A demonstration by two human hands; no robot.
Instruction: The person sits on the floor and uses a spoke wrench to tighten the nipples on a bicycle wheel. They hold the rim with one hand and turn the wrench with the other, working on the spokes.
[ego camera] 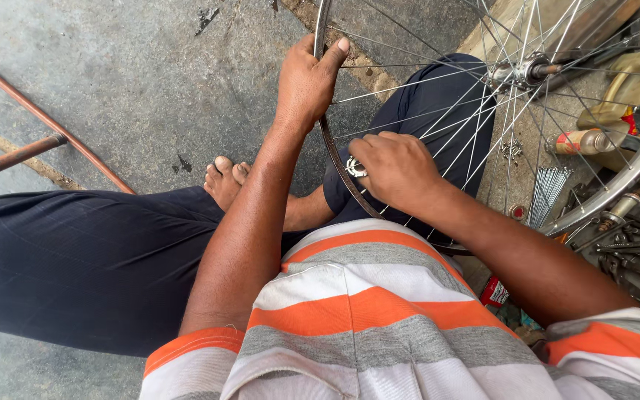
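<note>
1 wheel rim (329, 148): left hand (307, 81) clamped on it, right hand (394, 169) pinching 1 small silver tool (354, 167).

Silver wheel rim (325, 141), orange, grey and white striped shirt (364, 311), navy trousers (75, 259)

A small bottle (579, 141) with a red-orange label lies at right; a red-and-white packet (493, 292) sits lower down.

— What lies around the bottle (583, 141)?
— A spoke bundle (548, 194) just below it, a yellow cloth (631, 85) above, loose tools (635, 252) lower right.
— And far left of it?
— Two rusty pipes (38, 141) on the concrete floor (135, 74).
</note>
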